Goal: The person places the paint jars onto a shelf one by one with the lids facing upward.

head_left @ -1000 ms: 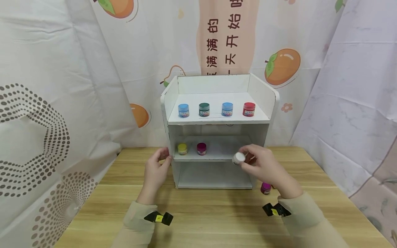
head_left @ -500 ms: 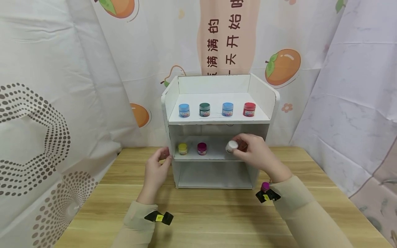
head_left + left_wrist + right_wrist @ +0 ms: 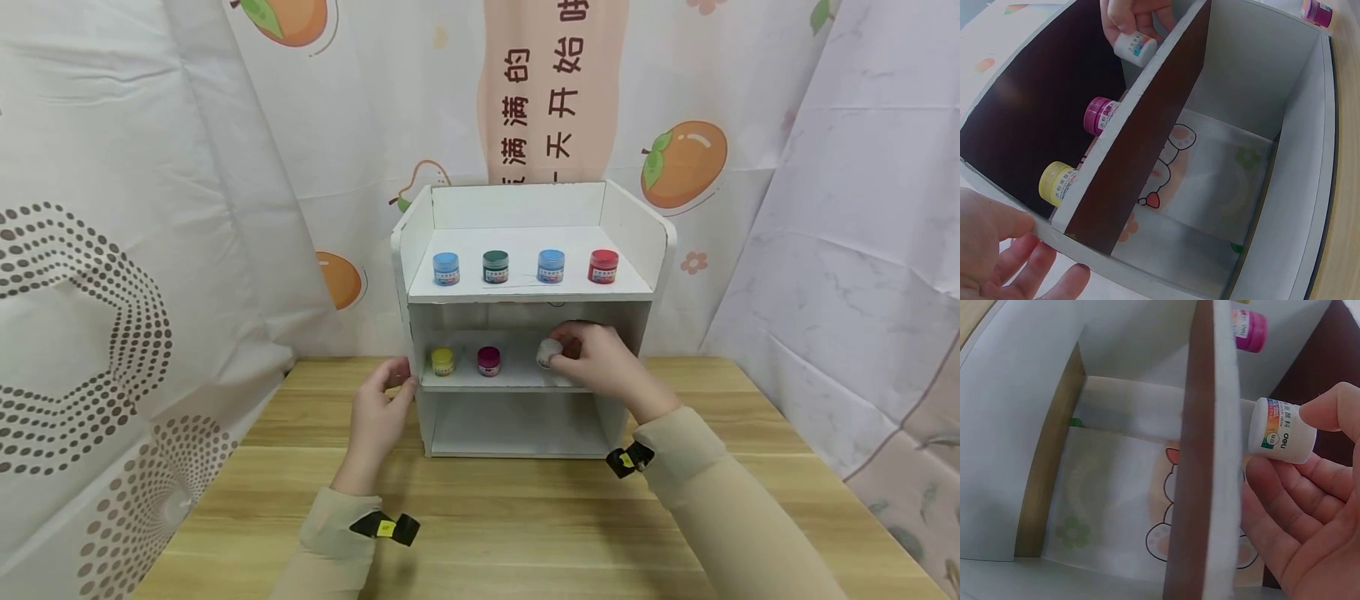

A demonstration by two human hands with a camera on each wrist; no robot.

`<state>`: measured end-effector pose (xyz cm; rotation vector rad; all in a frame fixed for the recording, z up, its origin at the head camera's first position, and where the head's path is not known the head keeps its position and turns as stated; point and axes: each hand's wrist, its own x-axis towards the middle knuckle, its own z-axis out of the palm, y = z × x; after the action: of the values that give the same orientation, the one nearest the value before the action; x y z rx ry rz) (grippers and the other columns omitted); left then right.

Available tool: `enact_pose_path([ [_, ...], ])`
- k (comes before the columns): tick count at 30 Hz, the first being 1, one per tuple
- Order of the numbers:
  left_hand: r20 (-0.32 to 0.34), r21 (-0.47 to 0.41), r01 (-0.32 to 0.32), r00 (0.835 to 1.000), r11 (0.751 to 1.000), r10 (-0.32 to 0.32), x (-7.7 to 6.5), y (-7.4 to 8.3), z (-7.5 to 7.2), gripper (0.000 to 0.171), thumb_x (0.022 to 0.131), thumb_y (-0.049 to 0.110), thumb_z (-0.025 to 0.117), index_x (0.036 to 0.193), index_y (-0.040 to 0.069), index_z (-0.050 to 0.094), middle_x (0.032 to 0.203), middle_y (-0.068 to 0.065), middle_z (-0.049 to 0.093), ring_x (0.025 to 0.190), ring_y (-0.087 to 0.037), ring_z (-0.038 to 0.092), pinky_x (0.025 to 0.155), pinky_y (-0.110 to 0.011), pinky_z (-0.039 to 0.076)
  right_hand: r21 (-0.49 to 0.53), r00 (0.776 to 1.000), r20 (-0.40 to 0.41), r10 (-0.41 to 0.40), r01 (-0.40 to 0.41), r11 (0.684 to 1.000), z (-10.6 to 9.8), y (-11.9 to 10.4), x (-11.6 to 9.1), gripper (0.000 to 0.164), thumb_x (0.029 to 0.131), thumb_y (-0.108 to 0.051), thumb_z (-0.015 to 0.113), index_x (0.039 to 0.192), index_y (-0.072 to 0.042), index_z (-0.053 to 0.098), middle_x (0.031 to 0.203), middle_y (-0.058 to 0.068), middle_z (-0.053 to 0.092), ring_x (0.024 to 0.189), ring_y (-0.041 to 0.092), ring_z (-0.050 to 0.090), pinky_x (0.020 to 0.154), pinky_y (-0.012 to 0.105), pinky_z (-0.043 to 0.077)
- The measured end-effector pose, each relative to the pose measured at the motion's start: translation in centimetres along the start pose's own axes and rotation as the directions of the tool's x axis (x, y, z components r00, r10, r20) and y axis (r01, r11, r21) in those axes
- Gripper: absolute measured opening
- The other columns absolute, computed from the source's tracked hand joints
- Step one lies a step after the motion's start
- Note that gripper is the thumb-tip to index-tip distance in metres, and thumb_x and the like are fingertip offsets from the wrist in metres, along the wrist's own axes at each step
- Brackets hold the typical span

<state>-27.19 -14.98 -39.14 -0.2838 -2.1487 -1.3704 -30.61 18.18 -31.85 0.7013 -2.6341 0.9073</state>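
My right hand (image 3: 603, 362) pinches a small white paint jar (image 3: 1282, 431) between thumb and fingers, over the right part of the middle shelf board (image 3: 517, 379). The jar is tilted a little in the right wrist view, close to the board's front edge. To its left on that board stand a magenta paint jar (image 3: 488, 362) and a yellow paint jar (image 3: 442, 362). My left hand (image 3: 381, 408) rests at the left side panel of the white shelf unit (image 3: 420, 421), its fingers loosely bent at the panel's edge in the left wrist view.
On the top board stand two blue paint jars (image 3: 446, 268), a dark green one (image 3: 495, 267) and a red one (image 3: 603, 266). A purple-pink paint jar (image 3: 1317, 12) is on the wooden table (image 3: 510, 525) beside the unit's right side. Printed curtains (image 3: 360, 125) hang behind.
My right hand has carried the white jar up, left and inward, from in front of the unit to over the middle board. The left hand has stayed in place.
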Motion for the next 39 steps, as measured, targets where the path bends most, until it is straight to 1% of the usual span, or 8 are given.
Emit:
enact_pose_path([
  [5, -0.001, 0.001, -0.004, 1.000, 1.000, 0.004, 0.01, 0.00, -0.02, 0.023, 0.090, 0.010, 0.066, 0.112, 0.012, 0.063, 0.102, -0.001, 0.066, 0.094, -0.011, 0.059, 0.069, -0.041, 0.053, -0.013, 0.999, 0.038, -0.019, 0.020, 1.000, 0.38, 0.38, 0.50, 0.029, 0.081, -0.020, 0.070, 0.106, -0.008, 0.065, 0.088, 0.001, 0.065, 0.076, 0.013, 0.058, 0.068, 0.035, 0.053],
  [10, -0.002, -0.004, -0.009, 1.000, 1.000, 0.009, 0.02, -0.01, -0.01, 0.022, 0.090, 0.009, 0.066, 0.111, 0.011, 0.063, 0.101, -0.001, 0.066, 0.093, -0.011, 0.059, 0.069, -0.041, 0.053, -0.016, 0.998, 0.048, -0.035, 0.036, 0.999, 0.61, 0.67, 0.78, 0.026, 0.080, -0.018, 0.069, 0.104, -0.008, 0.066, 0.084, 0.000, 0.065, 0.074, 0.013, 0.058, 0.067, 0.034, 0.052],
  [21, -0.004, -0.018, -0.001, 1.000, 1.000, 0.001, -0.01, 0.06, 0.04, 0.021, 0.090, 0.009, 0.065, 0.111, 0.011, 0.063, 0.100, -0.002, 0.067, 0.093, -0.011, 0.059, 0.069, -0.040, 0.053, -0.038, 0.996, 0.077, -0.036, 0.039, 0.999, 0.69, 0.87, 0.82, 0.026, 0.079, -0.018, 0.068, 0.103, -0.009, 0.067, 0.081, -0.001, 0.064, 0.071, 0.013, 0.057, 0.062, 0.032, 0.051],
  [27, -0.007, -0.028, 0.000, 1.000, 1.000, 0.000, -0.05, 0.29, -0.01, 0.021, 0.090, 0.009, 0.065, 0.111, 0.010, 0.063, 0.099, -0.002, 0.067, 0.093, -0.011, 0.059, 0.068, -0.041, 0.052, -0.049, 0.995, 0.094, -0.043, 0.047, 0.998, 0.69, 0.82, 0.89, 0.025, 0.080, -0.018, 0.067, 0.103, -0.009, 0.067, 0.082, -0.001, 0.064, 0.071, 0.013, 0.056, 0.063, 0.032, 0.050],
  [32, -0.005, -0.016, -0.002, 1.000, 1.000, 0.002, -0.06, 0.35, -0.09, 0.021, 0.090, 0.009, 0.065, 0.111, 0.011, 0.063, 0.100, -0.001, 0.067, 0.093, -0.010, 0.059, 0.068, -0.040, 0.052, -0.055, 0.993, 0.112, -0.043, 0.050, 0.997, 0.66, 0.68, 0.95, 0.026, 0.081, -0.018, 0.065, 0.105, -0.009, 0.066, 0.083, -0.001, 0.063, 0.072, 0.014, 0.055, 0.063, 0.032, 0.050],
  [39, -0.003, -0.012, -0.005, 1.000, 1.000, 0.005, -0.02, 0.17, -0.07, 0.021, 0.090, 0.009, 0.065, 0.111, 0.011, 0.063, 0.101, -0.001, 0.066, 0.093, -0.010, 0.059, 0.068, -0.040, 0.053, -0.064, 0.992, 0.123, -0.036, 0.045, 0.997, 0.70, 0.59, 1.05, 0.027, 0.082, -0.018, 0.064, 0.107, -0.009, 0.065, 0.085, 0.000, 0.063, 0.072, 0.014, 0.054, 0.063, 0.032, 0.049],
])
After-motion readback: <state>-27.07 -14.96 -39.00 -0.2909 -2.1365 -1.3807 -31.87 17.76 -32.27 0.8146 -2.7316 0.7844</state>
